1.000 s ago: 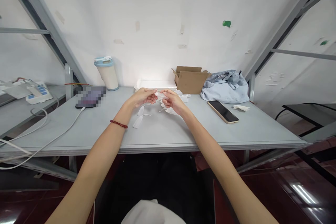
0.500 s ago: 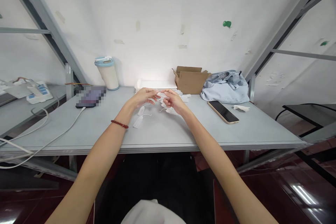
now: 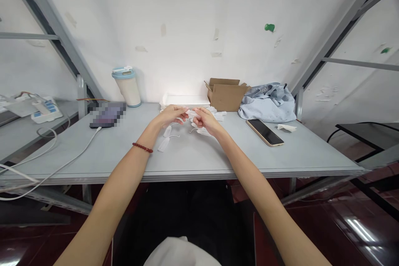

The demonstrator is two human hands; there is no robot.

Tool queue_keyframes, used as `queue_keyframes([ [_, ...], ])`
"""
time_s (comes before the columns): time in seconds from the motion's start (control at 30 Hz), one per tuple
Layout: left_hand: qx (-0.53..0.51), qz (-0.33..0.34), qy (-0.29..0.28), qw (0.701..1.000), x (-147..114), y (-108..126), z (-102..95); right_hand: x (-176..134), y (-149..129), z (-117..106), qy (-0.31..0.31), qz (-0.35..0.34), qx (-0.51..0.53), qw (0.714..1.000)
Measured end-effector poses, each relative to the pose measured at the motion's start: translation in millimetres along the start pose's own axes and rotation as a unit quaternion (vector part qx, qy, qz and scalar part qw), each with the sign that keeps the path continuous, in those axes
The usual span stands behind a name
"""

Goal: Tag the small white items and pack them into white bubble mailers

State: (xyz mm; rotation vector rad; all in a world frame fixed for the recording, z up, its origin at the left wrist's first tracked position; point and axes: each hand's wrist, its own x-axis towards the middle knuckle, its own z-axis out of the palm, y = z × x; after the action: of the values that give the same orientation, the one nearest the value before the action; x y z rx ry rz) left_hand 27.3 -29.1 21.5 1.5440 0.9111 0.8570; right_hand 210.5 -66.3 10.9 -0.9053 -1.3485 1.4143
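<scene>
- My left hand (image 3: 170, 115) and my right hand (image 3: 205, 119) are close together over the middle of the counter (image 3: 199, 153)
- Both hands pinch one small white piece (image 3: 190, 113) between them, with the fingers curled in and only the tips closed on it
- The piece is thin and pale, and I cannot tell just what it is
- More small white pieces (image 3: 165, 143) lie flat on the counter under my hands, at about 7 o'clock from my left hand
- I wear a red bead bracelet (image 3: 142, 147) on my left wrist
- At 10 o'clock from my hands a cup with a blue lid (image 3: 127, 86) stands near the wall
- A dark flat thing (image 3: 107, 115) lies at 9 o'clock, with a white cable (image 3: 71, 156) running off it to the left
- A white tray (image 3: 185, 100) sits at 12 o'clock, just behind my hands
- An open brown box (image 3: 225, 94) is at 1 o'clock, and a light blue cloth (image 3: 268, 103) lies beside it
- A phone (image 3: 264, 132) lies at 3 o'clock, screen up
</scene>
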Motion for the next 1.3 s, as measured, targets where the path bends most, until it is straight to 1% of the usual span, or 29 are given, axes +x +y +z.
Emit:
queue_keyframes([
  [0.07, 0.004, -0.024, 0.018, 1.000, 0.1, 0.7, 3.4, 0.5, 0.5, 0.0, -0.001, 0.001, -0.002, 1.000],
  [0.13, 0.005, -0.032, 0.023, 0.999, 0.0, 1.9, 5.5, 1.5, 2.1, -0.1, 0.001, -0.001, -0.009, 1.000],
  [0.3, -0.006, -0.014, 0.031, 0.999, 0.2, 3.7, 4.7, 5.5, 8.0, 0.0, 0.048, -0.048, -0.083, 0.994],
  [0.43, -0.001, -0.013, 0.049, 0.999, 3.0, 0.7, 3.9, 9.5, 12.9, -1.9, 0.069, -0.079, -0.121, 0.987],
  [0.53, 0.017, 0.014, 0.053, 0.998, 4.3, -2.6, 3.9, 11.7, 15.8, -5.7, 0.081, -0.086, -0.161, 0.980],
  [0.67, 0.054, 0.082, 0.026, 0.995, 3.3, -5.0, 2.4, 12.5, 17.3, -9.4, 0.084, -0.069, -0.180, 0.977],
  [0.73, 0.053, 0.094, 0.015, 0.994, 2.6, -5.1, 1.9, 12.3, 16.9, -9.1, 0.089, -0.061, -0.179, 0.978],
  [0.8, 0.037, 0.083, 0.018, 0.996, 2.4, -4.5, 2.4, 11.9, 15.9, -7.8, 0.093, -0.060, -0.169, 0.979],
  [0.9, 0.020, 0.050, 0.034, 0.998, 2.6, -3.1, 4.9, 11.5, 14.7, -6.5, 0.087, -0.070, -0.151, 0.982],
  [0.97, 0.024, 0.031, 0.039, 0.999, 3.0, -2.5, 6.8, 11.7, 14.8, -6.7, 0.084, -0.084, -0.170, 0.978],
  [1.03, 0.031, 0.021, 0.041, 0.998, 3.7, -2.4, 8.0, 12.2, 15.9, -7.1, 0.096, -0.116, -0.230, 0.962],
  [1.13, 0.031, 0.006, 0.047, 0.998, 5.5, -3.5, 8.0, 13.1, 18.9, -6.8, 0.130, -0.189, -0.348, 0.909],
  [1.2, 0.024, -0.010, 0.050, 0.998, 6.7, -4.7, 7.5, 13.6, 20.7, -5.9, 0.135, -0.229, -0.399, 0.878],
  [1.23, 0.018, -0.016, 0.050, 0.998, 7.2, -5.4, 7.3, 13.7, 21.2, -5.5, 0.131, -0.241, -0.412, 0.869],
  [1.3, 0.005, -0.012, 0.047, 0.999, 7.7, -6.8, 7.7, 13.4, 21.2, -5.1, 0.124, -0.248, -0.420, 0.864],
])
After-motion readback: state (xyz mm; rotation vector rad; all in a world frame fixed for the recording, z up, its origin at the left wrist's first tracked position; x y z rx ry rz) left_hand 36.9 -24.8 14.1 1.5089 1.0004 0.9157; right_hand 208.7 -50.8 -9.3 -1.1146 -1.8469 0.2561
